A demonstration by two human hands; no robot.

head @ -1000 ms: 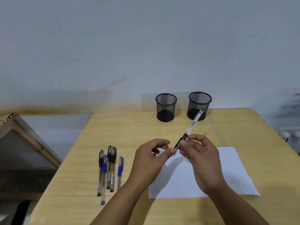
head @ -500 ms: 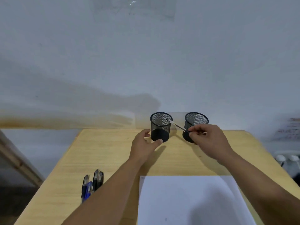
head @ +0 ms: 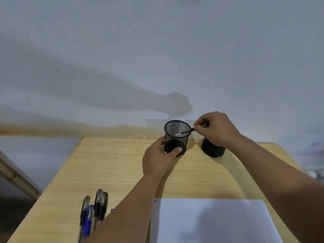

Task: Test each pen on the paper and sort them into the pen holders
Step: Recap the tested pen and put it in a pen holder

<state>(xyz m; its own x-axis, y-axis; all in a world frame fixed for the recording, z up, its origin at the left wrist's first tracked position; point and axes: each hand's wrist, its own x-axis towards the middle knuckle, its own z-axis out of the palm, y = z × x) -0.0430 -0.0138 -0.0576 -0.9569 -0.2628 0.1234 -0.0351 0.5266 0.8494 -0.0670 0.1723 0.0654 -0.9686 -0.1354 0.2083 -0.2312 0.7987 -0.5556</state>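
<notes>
Two black mesh pen holders stand at the far edge of the wooden table. My left hand (head: pixel 158 159) grips the base of the left holder (head: pixel 176 137). My right hand (head: pixel 216 130) pinches a black-grip pen (head: pixel 184 132) by its grip end, and the pen's far end dips over the rim into the left holder. The right holder (head: pixel 213 149) is partly hidden behind my right hand. A white sheet of paper (head: pixel 213 221) lies near me on the right. Several loose pens (head: pixel 93 213), black and blue, lie at the near left, partly covered by my left forearm.
The wooden table (head: pixel 108 165) ends just behind the holders at a pale wall (head: pixel 157 58). A wooden frame (head: pixel 17 179) stands off the left side. Small white objects (head: pixel 313 172) sit past the table's right edge.
The view tilted further up. My left hand closed round the left holder's base. My right hand carried the pen leftward, so its end now sits inside the left holder.
</notes>
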